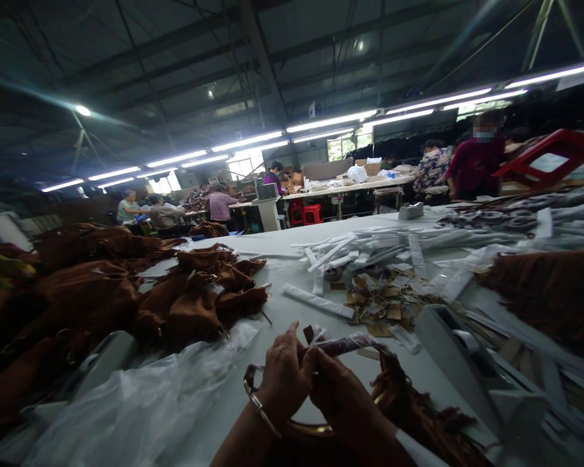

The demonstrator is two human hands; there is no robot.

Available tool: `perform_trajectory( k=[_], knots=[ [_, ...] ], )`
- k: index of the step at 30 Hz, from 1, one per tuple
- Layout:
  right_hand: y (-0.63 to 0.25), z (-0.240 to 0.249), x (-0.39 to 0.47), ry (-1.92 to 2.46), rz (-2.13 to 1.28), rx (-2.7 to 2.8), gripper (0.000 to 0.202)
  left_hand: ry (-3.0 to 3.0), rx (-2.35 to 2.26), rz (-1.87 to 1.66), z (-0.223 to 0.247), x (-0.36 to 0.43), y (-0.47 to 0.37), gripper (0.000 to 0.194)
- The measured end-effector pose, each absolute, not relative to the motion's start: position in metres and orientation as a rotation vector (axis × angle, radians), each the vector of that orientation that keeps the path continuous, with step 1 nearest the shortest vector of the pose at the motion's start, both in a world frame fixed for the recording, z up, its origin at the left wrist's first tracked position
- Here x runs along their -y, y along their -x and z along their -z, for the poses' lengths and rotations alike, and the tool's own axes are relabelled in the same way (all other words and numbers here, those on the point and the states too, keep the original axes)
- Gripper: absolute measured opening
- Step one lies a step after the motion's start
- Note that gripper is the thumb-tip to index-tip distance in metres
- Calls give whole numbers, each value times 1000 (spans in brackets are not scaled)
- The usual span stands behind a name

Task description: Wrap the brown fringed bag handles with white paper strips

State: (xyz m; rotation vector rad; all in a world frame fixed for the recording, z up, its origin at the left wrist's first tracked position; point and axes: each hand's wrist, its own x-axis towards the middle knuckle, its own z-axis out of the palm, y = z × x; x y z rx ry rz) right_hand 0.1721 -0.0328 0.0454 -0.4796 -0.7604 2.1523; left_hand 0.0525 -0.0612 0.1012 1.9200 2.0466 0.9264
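My left hand [286, 373] and my right hand [338, 389] meet at the front of the table, fingertips together on a brown strap [343, 344] partly covered in clear wrap. My left index finger points forward while the thumb and other fingers close on the strap. The fingers of my right hand are curled in a pinch beside it. The strap curves right to a brown fringed bag [413, 405]. Below my hands shows a gold-coloured curved metal piece [314, 429]. My hands hide the exact grip point.
Brown bags [189, 301] are heaped on the left, behind a clear plastic sheet [141, 402]. White wrapped strips [365, 246] and brown paper tags [389, 298] lie ahead. A grey tape dispenser [460, 357] stands right. Several people work at farther tables; one stands near a red stool [557, 155].
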Motion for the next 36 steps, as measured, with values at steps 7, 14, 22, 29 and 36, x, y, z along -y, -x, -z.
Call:
perform_trajectory(
  k=[7,14,22,29,36],
  knots=[
    [-179,-50,27,615,-2145,955,52,-1562,-1481,-995,-105,57,-41,45],
    [-197,-45,24,838,-1950,1275,51,-1472,-1351,-1102,-104,54,-34,52],
    [-188,-46,25,866,-1746,1362,45,-1402,-1418,-1109,-93,48,-30,56],
    [-214,-54,26,517,-587,2040,29,-1449,-1490,-1056,-95,44,-23,54],
    [-209,-98,-12,523,-484,2216,18,-1897,-1528,-908,-104,52,-30,42]
  ],
)
